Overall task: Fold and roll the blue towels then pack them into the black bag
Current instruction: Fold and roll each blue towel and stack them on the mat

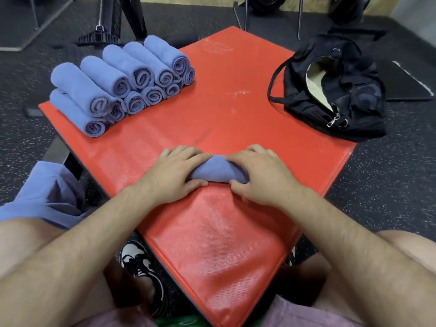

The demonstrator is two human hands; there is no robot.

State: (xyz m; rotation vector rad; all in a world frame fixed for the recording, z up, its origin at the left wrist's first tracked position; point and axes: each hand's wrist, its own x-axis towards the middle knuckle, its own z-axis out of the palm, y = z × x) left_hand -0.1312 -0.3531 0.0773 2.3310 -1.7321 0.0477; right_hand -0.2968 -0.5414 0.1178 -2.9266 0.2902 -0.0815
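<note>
A heap of loose blue cloth towels is lying at the near left, by the person's knee. At the far left of the flat red padded tabletop, a pile of rolled blue towels is sitting in two layers. In the middle, the left hand is curling its fingers and thumb round one end of a small blue towel roll. The right hand is gripping the other end. The soft black fabric bag is lying at the far right, with its zip open.
</note>
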